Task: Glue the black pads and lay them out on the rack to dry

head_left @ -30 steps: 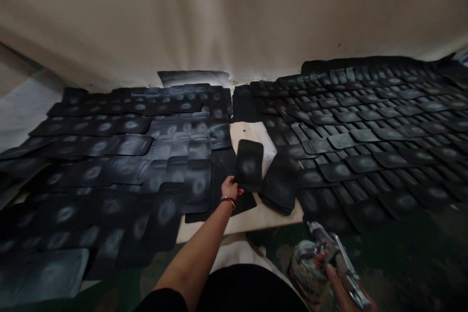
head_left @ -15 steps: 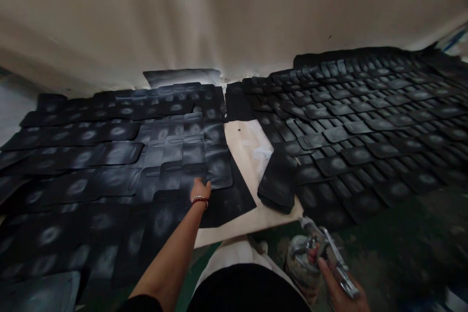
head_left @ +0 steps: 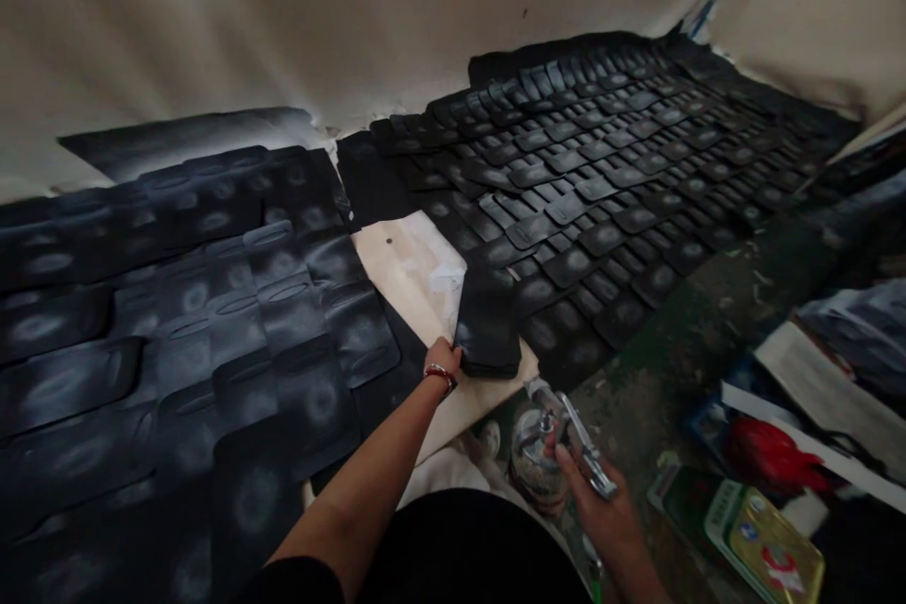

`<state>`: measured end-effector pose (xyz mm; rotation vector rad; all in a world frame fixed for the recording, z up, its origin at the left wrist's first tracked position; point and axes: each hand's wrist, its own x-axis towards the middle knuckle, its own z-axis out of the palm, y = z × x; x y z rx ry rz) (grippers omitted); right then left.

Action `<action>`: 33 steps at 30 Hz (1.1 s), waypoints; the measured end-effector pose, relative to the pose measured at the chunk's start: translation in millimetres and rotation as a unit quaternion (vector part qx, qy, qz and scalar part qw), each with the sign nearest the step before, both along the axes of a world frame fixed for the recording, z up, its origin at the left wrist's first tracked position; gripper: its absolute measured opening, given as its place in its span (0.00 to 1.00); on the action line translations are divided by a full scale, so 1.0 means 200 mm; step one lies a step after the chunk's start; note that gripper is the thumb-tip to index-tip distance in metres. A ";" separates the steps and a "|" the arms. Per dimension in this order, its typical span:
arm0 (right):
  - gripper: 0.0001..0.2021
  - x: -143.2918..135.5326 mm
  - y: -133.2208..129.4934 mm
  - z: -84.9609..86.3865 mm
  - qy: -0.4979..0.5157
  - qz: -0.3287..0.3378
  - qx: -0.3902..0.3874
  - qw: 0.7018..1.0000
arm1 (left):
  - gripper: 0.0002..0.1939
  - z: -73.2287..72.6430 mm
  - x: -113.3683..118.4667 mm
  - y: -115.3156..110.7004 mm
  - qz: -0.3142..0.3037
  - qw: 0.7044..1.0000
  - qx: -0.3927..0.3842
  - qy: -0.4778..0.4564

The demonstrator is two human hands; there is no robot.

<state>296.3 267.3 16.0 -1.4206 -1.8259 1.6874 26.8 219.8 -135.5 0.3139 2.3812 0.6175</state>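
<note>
At the person's twelve o'clock, the left hand [head_left: 443, 358] meets the near-left corner of a black stack [head_left: 488, 316]; I can't tell whether its grip is closed. The right hand [head_left: 593, 495], at two, clenches a spray gun [head_left: 584, 448] just off the table's [head_left: 396, 266] near corner, presumably sparing the overlapping black sheets [head_left: 311, 396]. Pale tabletop shows at eleven, narrow room between rows.

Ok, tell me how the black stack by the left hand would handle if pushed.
The black stack might fan out, since its near edge shows separate layers. It probably won't roll or tip, being broad and low.
</note>
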 end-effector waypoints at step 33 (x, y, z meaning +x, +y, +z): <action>0.23 0.00 -0.03 0.02 -0.036 -0.082 0.003 0.996 | 0.07 0.04 0.00 0.04 0.187 0.942 0.127 -0.249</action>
